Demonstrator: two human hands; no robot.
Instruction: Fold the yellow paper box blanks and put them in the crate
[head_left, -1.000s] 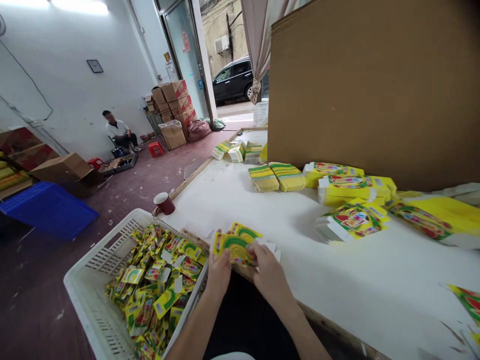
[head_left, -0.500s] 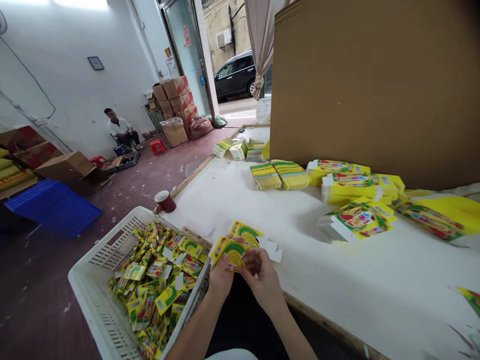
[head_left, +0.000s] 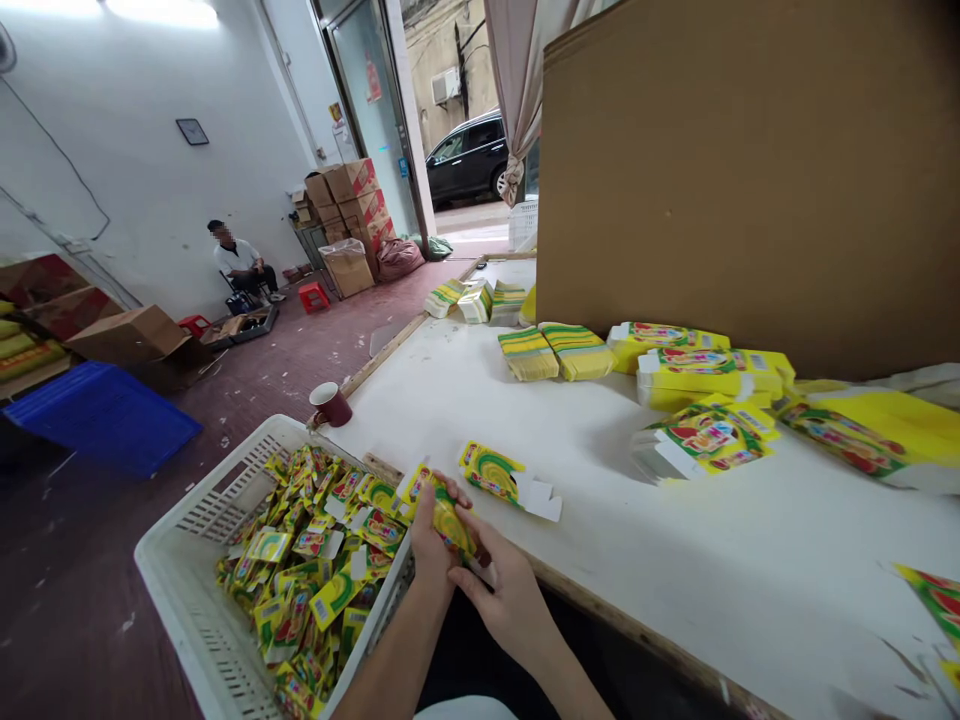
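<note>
A small yellow and green printed carton [head_left: 448, 518] is between my two hands, just above the table's near edge. My left hand [head_left: 429, 535] grips its left side with the thumb across the front. My right hand [head_left: 491, 570] closes round its lower right end, fingers touching it. Beyond them a flat yellow carton [head_left: 491, 470] with white flaps lies on the white table [head_left: 592, 540]. To the left, beside my left forearm, stands a white plastic crate [head_left: 169, 590] filled with many similar small cartons [head_left: 300, 570].
A maroon mug [head_left: 331, 405] stands on the table corner by the crate. Stacks of flat cartons [head_left: 555, 352] and larger yellow boxes [head_left: 705, 372] lie farther back before a tall cardboard sheet [head_left: 735, 180]. A person [head_left: 244, 262] sits by the far wall.
Both hands and the held carton have shifted left and slightly down, toward the crate. The carton is tilted more, and the flat carton on the table is more exposed.
</note>
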